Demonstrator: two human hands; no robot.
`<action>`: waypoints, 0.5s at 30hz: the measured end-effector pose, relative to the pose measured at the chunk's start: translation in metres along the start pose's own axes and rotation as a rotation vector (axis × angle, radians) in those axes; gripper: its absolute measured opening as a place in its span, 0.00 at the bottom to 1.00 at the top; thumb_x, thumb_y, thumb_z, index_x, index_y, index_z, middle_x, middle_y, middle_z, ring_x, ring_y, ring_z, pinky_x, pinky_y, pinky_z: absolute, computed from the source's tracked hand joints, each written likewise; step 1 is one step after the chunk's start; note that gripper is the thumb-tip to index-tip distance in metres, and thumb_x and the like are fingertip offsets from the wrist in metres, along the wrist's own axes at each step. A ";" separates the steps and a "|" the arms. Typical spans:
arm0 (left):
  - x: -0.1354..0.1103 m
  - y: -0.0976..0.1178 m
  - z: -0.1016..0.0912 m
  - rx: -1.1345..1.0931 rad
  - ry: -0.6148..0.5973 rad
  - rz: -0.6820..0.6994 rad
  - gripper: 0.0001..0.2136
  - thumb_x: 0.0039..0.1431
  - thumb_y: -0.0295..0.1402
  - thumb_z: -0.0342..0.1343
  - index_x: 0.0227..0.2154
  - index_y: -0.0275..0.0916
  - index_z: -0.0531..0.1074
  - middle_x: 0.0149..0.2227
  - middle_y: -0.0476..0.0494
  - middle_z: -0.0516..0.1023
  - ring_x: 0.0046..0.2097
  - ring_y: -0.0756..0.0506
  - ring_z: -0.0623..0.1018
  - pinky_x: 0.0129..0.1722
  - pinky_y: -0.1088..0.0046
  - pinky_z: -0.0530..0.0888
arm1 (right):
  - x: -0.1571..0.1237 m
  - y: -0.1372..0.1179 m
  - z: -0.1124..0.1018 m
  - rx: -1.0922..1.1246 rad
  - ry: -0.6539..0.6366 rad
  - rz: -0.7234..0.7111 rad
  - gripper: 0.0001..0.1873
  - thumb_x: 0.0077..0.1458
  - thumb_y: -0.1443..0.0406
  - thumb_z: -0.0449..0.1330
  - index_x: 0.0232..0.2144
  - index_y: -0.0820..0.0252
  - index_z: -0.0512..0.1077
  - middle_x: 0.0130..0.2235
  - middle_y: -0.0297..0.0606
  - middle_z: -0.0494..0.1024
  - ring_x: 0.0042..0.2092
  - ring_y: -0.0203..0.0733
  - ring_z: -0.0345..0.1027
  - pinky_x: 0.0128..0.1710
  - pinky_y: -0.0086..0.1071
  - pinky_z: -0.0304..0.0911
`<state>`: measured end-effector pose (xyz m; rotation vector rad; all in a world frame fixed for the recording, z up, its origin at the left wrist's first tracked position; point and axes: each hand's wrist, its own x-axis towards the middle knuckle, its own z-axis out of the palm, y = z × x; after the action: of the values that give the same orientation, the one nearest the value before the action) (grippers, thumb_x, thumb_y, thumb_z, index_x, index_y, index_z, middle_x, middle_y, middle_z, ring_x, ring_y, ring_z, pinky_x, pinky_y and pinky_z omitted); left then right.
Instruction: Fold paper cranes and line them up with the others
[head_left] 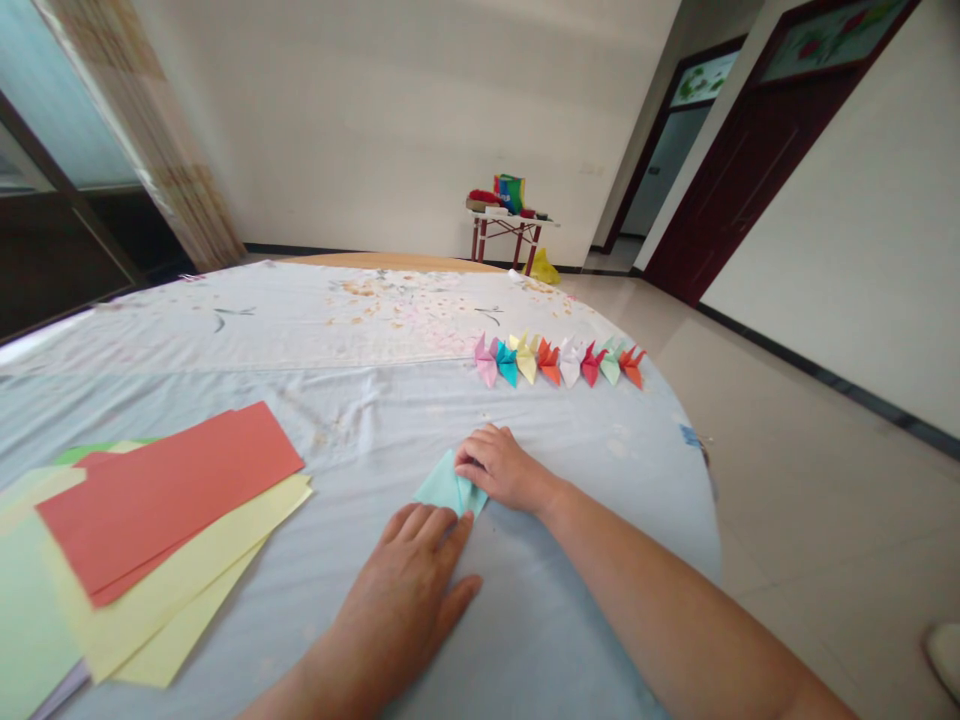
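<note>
Pale turquoise paper (442, 485), folded, creased

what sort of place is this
Probably a room in a home: there's a patterned curtain, a dark red door and a flowered tablecloth.

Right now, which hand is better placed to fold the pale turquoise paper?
Probably the right hand: its curled fingers touch the paper at its right side, while the left hand lies flatter, fingertips at the near edge.
</note>
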<state>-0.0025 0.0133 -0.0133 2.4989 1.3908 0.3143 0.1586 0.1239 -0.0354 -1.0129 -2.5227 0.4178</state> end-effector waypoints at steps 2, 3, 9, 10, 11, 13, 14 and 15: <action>0.000 0.000 0.000 -0.009 -0.002 -0.004 0.18 0.56 0.39 0.48 0.50 0.43 0.64 0.43 0.43 0.70 0.45 0.42 0.68 0.49 0.60 0.63 | 0.000 0.001 0.001 -0.009 0.002 -0.006 0.07 0.56 0.62 0.55 0.29 0.60 0.68 0.32 0.34 0.71 0.38 0.38 0.60 0.40 0.33 0.49; 0.000 0.000 0.000 -0.012 0.000 -0.006 0.18 0.56 0.39 0.48 0.50 0.44 0.64 0.43 0.43 0.70 0.46 0.42 0.67 0.50 0.60 0.63 | 0.000 0.001 0.002 -0.012 0.001 -0.007 0.07 0.56 0.62 0.55 0.29 0.60 0.68 0.32 0.35 0.71 0.38 0.38 0.60 0.40 0.33 0.49; -0.001 0.000 0.001 -0.014 -0.004 -0.010 0.18 0.56 0.40 0.48 0.50 0.44 0.64 0.44 0.43 0.69 0.47 0.42 0.66 0.50 0.59 0.62 | -0.001 0.003 0.004 -0.021 0.003 -0.019 0.07 0.56 0.62 0.55 0.30 0.60 0.68 0.32 0.35 0.71 0.39 0.38 0.59 0.40 0.33 0.49; -0.001 0.000 0.001 -0.014 -0.006 -0.011 0.18 0.56 0.40 0.48 0.50 0.44 0.64 0.44 0.43 0.69 0.47 0.42 0.66 0.50 0.59 0.62 | -0.001 0.003 0.004 -0.021 0.004 -0.022 0.07 0.56 0.61 0.55 0.30 0.59 0.68 0.33 0.35 0.71 0.39 0.38 0.59 0.40 0.33 0.49; -0.001 0.001 0.000 -0.015 -0.007 -0.013 0.18 0.56 0.40 0.48 0.49 0.44 0.65 0.43 0.43 0.69 0.46 0.42 0.66 0.50 0.60 0.63 | -0.001 0.004 0.005 -0.021 0.006 -0.025 0.07 0.56 0.61 0.55 0.30 0.59 0.68 0.33 0.35 0.71 0.40 0.38 0.59 0.41 0.33 0.49; 0.000 0.002 -0.002 -0.018 -0.006 -0.013 0.17 0.56 0.40 0.49 0.48 0.45 0.66 0.43 0.43 0.69 0.46 0.42 0.67 0.49 0.60 0.63 | -0.001 0.004 0.006 -0.021 0.007 -0.023 0.07 0.56 0.61 0.55 0.30 0.59 0.68 0.33 0.35 0.71 0.40 0.38 0.59 0.41 0.33 0.49; 0.000 0.002 -0.003 -0.019 -0.005 -0.010 0.16 0.56 0.40 0.49 0.48 0.45 0.66 0.42 0.43 0.69 0.46 0.42 0.67 0.49 0.60 0.63 | 0.000 0.004 0.006 -0.022 0.006 -0.020 0.07 0.56 0.61 0.55 0.30 0.59 0.68 0.33 0.35 0.71 0.40 0.38 0.59 0.41 0.33 0.49; 0.000 0.002 -0.003 -0.021 -0.003 -0.008 0.16 0.56 0.40 0.49 0.47 0.44 0.67 0.42 0.44 0.70 0.45 0.42 0.67 0.49 0.60 0.63 | 0.000 0.004 0.006 -0.022 0.006 -0.016 0.07 0.56 0.61 0.55 0.30 0.59 0.68 0.33 0.35 0.71 0.40 0.38 0.59 0.41 0.33 0.49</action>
<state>-0.0014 0.0129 -0.0093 2.4761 1.3884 0.3213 0.1584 0.1258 -0.0425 -1.0003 -2.5333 0.3830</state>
